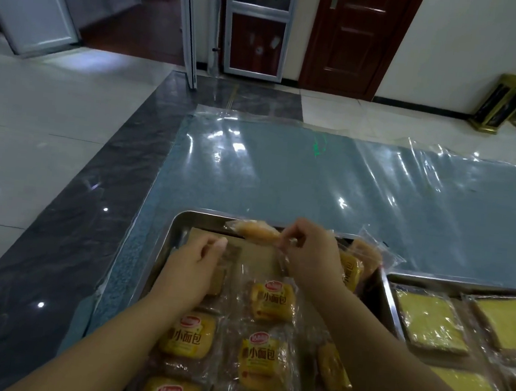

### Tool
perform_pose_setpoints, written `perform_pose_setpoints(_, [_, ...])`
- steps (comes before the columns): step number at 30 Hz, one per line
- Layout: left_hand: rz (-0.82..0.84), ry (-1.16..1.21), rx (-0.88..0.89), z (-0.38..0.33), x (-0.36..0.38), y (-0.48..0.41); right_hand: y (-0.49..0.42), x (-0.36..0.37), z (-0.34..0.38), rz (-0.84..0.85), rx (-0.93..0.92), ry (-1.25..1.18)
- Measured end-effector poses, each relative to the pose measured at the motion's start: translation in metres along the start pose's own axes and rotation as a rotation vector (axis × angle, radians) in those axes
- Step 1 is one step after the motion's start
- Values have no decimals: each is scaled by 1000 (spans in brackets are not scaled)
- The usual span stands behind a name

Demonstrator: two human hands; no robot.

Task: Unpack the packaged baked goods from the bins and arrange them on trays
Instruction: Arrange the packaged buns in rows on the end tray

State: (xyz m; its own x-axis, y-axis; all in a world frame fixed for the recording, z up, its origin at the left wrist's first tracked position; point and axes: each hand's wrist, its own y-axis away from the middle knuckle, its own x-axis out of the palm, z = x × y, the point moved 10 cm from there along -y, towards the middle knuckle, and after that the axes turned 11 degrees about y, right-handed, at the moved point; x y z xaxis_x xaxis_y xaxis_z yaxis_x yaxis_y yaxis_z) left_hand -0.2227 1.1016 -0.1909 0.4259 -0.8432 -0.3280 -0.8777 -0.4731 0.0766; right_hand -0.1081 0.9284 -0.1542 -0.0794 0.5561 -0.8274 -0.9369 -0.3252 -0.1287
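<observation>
Clear-wrapped bun (254,233), pinched at one end by right hand (311,255), hangs over steel tray (162,249), far edge. Left hand (190,268), at its 7 o'clock, fingers loosely curled, apparently empty, above packets (271,301).

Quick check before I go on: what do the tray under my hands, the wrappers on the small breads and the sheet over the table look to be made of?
Tray: looks like metal, probably stainless steel; grey, shiny raised rim.
Wrappers: thin clear plastic film, glossy and crinkled, with yellow print; the right hand pinches one at its end.
Sheet: seemingly clear plastic; wrinkles and bright glare over a blue-grey table.
</observation>
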Motion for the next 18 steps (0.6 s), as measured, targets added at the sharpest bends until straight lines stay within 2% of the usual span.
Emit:
perform_pose_setpoints(3, [-1, 504, -337, 23, 9, -2, 13, 1, 19, 2, -164, -97])
perform_pose_setpoints(5, [-6, 657, -429, 28, 15, -1, 20, 3, 27, 24, -247, -167])
perform_pose_setpoints(7, [-69, 694, -425, 30, 10, -3, 24, 5, 29, 55, -284, -190])
perform_pose_setpoints(10, [-154, 742, -401, 37, -3, -5, 25, 13, 21, 119, -247, -239])
perform_pose_setpoints(15, [-137, 785, -353, 36, -12, -7, 24, 32, 6, 237, -14, -437])
perform_pose_setpoints(18, [-111, 711, -279, 31, -18, -7, 19, 37, 6, 213, 49, -368])
